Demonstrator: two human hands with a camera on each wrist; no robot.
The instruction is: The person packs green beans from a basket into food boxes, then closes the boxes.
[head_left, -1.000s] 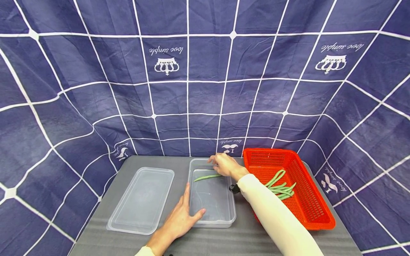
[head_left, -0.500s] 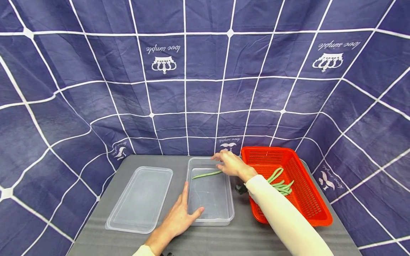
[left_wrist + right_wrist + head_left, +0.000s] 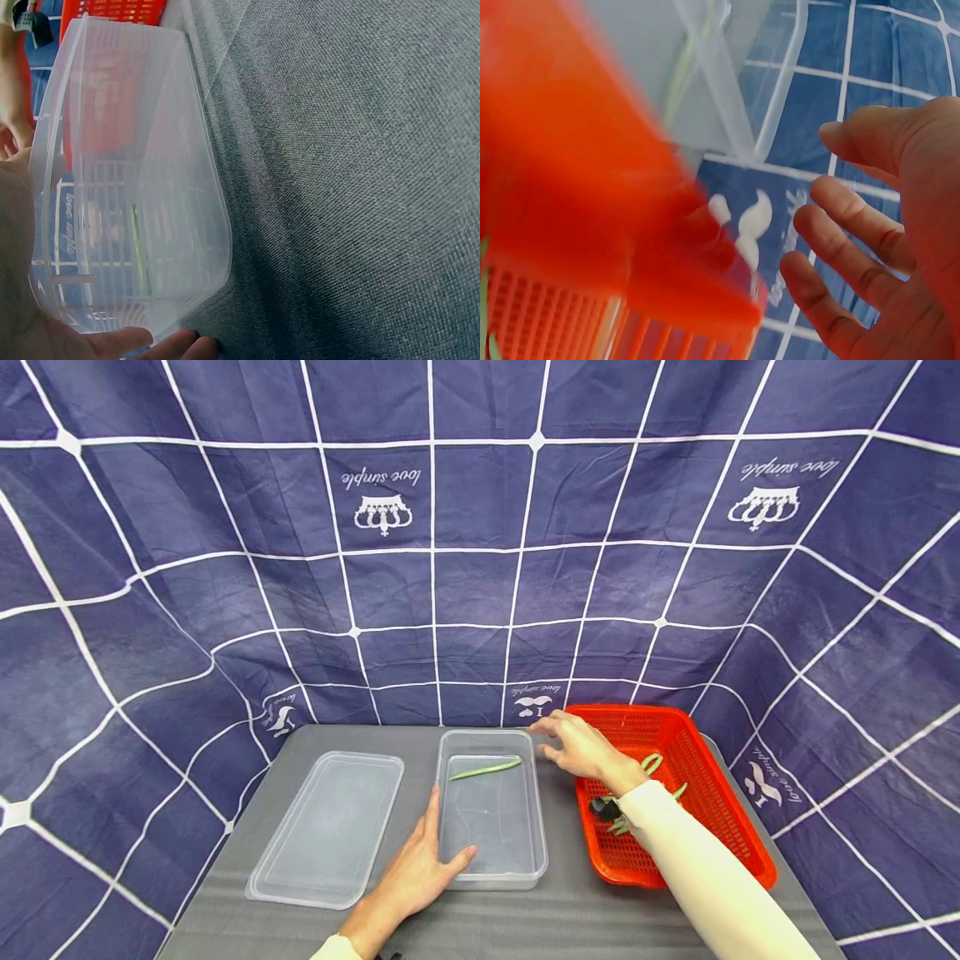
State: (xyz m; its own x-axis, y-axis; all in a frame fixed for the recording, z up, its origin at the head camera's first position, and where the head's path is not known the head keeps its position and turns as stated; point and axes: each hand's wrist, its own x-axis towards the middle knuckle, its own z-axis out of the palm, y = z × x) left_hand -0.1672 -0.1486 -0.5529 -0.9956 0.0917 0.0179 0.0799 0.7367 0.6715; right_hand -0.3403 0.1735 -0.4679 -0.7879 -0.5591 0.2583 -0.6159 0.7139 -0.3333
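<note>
A single green bean (image 3: 486,769) lies near the far end inside a clear plastic container (image 3: 491,835). My left hand (image 3: 420,868) rests against the container's left side, its thumb over the near rim; the left wrist view shows its fingertips along the container wall (image 3: 150,225). My right hand (image 3: 581,747) hovers between the container and a red basket (image 3: 731,785), holding nothing. In the right wrist view its fingers (image 3: 847,225) are spread and relaxed. More green beans (image 3: 652,764) lie in the basket, partly hidden under my right forearm.
A clear flat lid (image 3: 330,827) lies on the grey table (image 3: 300,927) left of the container. A blue cloth with white lines (image 3: 480,585) hangs right behind and beside the table.
My right hand has moved right, away from over the container toward the red basket, uncovering the bean's right end. My left hand stays at the container's side.
</note>
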